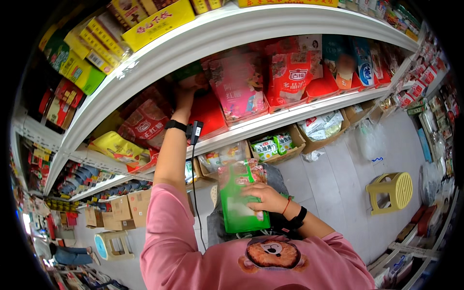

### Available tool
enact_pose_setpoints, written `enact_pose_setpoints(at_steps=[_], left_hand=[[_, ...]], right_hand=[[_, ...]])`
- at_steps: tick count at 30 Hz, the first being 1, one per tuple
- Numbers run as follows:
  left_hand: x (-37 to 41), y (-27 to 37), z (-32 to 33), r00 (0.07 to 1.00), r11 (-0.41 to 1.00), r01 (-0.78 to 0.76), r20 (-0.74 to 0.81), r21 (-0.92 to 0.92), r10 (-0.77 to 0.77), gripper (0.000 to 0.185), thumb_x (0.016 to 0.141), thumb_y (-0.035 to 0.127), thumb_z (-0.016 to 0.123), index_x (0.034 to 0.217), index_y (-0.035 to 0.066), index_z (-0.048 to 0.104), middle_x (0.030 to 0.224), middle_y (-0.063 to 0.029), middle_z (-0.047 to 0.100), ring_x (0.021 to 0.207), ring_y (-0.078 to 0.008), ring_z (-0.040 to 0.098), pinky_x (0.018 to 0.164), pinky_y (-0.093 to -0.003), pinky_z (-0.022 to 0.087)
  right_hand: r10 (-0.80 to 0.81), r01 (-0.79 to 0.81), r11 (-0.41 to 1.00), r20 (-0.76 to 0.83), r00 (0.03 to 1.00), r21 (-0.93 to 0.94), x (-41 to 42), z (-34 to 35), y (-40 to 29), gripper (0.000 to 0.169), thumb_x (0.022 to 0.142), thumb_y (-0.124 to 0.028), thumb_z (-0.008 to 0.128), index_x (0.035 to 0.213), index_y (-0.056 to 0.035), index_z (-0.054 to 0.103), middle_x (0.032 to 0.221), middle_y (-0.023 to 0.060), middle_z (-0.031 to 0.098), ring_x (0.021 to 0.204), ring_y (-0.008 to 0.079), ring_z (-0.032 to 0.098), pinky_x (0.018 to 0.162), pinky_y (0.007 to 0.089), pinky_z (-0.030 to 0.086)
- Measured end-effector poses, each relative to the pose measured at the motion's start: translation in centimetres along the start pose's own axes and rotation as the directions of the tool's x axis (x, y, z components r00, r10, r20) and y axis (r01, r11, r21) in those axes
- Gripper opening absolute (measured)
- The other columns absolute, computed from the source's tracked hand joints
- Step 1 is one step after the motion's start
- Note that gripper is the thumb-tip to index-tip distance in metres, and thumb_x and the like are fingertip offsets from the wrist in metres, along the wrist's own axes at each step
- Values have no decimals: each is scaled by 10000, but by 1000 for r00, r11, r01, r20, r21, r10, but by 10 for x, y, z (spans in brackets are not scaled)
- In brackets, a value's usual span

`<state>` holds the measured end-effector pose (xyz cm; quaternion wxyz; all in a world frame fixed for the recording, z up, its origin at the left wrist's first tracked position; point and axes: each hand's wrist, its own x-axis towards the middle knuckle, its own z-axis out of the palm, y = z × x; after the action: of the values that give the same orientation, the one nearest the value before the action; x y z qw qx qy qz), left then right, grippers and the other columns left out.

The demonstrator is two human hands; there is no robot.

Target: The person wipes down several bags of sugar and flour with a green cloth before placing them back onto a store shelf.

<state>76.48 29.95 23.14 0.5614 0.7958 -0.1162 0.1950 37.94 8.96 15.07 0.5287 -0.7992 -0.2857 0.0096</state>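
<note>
My left hand (185, 97) reaches deep into a shelf bay beside a bare red display tray (207, 114). Its fingers are partly hidden in shade against a dark green package (190, 75), and their grip cannot be made out. Over my lap, my right hand (266, 197) holds a green food pouch (233, 214) with a clear, patterned upper part, its fingers spread across the front. Right of the red tray stand pink pouches (237, 88) and a red and white pouch (291, 78). Red brown-sugar pouches (145, 121) lean to the left of my left forearm.
The white shelf edge (282, 114) runs across in front, with another shelf board (217, 30) above. Open cartons (286, 154) of packets stand below. A yellow plastic stool (391, 192) is at right, another stool (114, 245) at left. A person (70, 253) is far left.
</note>
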Motion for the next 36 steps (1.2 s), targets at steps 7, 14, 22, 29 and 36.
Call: enact_pose_setpoints(at_steps=[7, 14, 22, 29, 36], left_hand=[[5, -8, 7, 998, 987, -25, 57, -158, 34, 827, 628, 92, 798, 1318, 4, 350, 1253, -144, 489, 1166, -263, 475, 979, -352, 390], [-16, -9, 7, 977, 949, -184, -61, 256, 206, 329, 820, 130, 626, 1118, 6, 559, 1014, -193, 635, 964, -341, 602, 854, -363, 449], [-73, 94, -9, 915, 963, -228, -306, 145, 263, 253, 876, 163, 581, 1056, -13, 552, 944, -221, 628, 878, -377, 600, 765, -377, 461], [-196, 147, -61, 981, 808, 106, -73, -579, -180, 258, 924, 119, 552, 1157, 21, 500, 1101, -57, 602, 984, -160, 571, 868, -308, 448], [-306, 128, -63, 668, 176, 706, 563, -686, -487, 351, 927, 145, 556, 1255, 68, 458, 1181, -76, 573, 1051, -209, 577, 905, -357, 482]], right_hand=[[4, -4, 1000, -9, 1000, -29, -2, -15, 0, 356, 760, -205, 691, 1092, -87, 636, 1166, 101, 608, 1120, 286, 540, 971, 396, 412], [51, -50, 999, 51, 997, -12, 5, -11, -12, 349, 762, -211, 683, 1081, -77, 634, 1158, 105, 610, 1127, 293, 534, 974, 397, 408], [87, -87, 996, 38, 996, -6, -3, -7, -8, 337, 781, -182, 664, 1096, -68, 625, 1141, 124, 616, 1107, 296, 554, 959, 390, 422], [151, -151, 988, -48, 987, 17, -9, 0, -18, 293, 821, -136, 645, 1106, -73, 627, 1095, 123, 637, 1056, 282, 587, 916, 364, 449], [449, -319, 855, -276, 850, 410, -31, 7, -14, 358, 917, -242, 568, 1203, -26, 554, 1139, 78, 617, 1056, 183, 575, 914, 329, 451]])
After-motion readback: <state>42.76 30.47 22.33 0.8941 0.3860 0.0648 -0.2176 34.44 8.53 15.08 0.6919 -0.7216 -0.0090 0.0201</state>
